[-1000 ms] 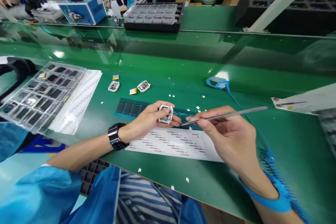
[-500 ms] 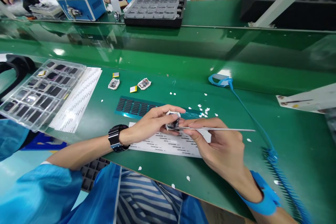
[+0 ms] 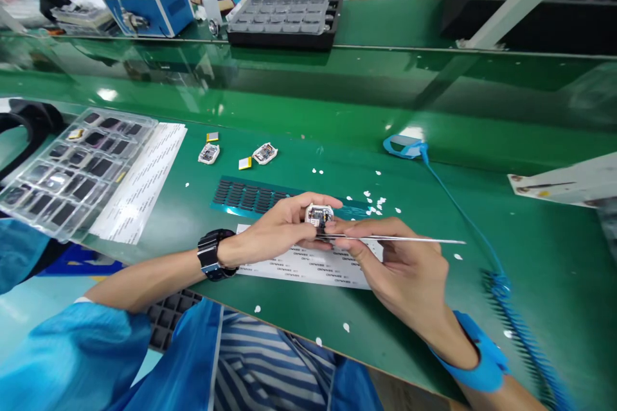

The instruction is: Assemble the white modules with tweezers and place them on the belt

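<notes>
My left hand (image 3: 284, 225) is closed around a small white watch case (image 3: 319, 214) whose circuit parts face up. Between the thumb and fingers of my right hand (image 3: 409, 263) are thin metal tweezers (image 3: 424, 240), their points at the case's near edge. Below both hands lies a white printed sticker sheet (image 3: 308, 270). Just beyond them is a teal sheet of black strips (image 3: 250, 194). Two more open watch cases, one at the left (image 3: 209, 153) and another (image 3: 265, 153), rest on the green bench beside small silver-and-yellow batteries (image 3: 245, 162).
At the left, a clear compartment tray (image 3: 62, 170) of dark screens overlaps another printed sheet (image 3: 144, 186). Small white tabs (image 3: 376, 205) are scattered on the bench. A coiled blue wrist-strap cord (image 3: 504, 289) runs along the right. A blue box (image 3: 149, 8) stands on the back shelf.
My left thumb has shifted down off the case's inside, so more of the circuit parts show. The tweezers tilt slightly differently; both hands stay nearly in place.
</notes>
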{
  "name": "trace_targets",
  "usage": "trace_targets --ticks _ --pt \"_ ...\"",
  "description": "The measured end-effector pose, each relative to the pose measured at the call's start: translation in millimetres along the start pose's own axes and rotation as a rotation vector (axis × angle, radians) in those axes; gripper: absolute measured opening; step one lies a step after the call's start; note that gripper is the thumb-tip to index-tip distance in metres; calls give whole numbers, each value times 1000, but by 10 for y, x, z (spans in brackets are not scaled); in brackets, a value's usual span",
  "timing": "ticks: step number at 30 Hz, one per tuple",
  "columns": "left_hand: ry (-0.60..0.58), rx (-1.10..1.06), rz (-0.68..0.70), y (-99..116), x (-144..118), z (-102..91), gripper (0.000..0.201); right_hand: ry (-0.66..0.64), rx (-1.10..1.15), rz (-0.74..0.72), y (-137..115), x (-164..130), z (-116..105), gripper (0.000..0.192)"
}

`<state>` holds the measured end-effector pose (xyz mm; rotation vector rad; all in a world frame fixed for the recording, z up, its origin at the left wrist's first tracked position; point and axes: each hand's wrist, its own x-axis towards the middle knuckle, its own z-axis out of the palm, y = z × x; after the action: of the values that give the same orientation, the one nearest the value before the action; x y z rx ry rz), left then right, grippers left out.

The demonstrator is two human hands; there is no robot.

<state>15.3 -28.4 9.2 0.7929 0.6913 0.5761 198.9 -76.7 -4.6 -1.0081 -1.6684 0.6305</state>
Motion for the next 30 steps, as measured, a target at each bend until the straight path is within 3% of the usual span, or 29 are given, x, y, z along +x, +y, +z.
trace_targets --ticks 9,30 --pt "-51 33 27 30 -28 -33 50 34 137 135 -35 39 -90 7" --pt "-36 -1 3 61 -48 -5 48 12 166 96 -26 58 -85 10"
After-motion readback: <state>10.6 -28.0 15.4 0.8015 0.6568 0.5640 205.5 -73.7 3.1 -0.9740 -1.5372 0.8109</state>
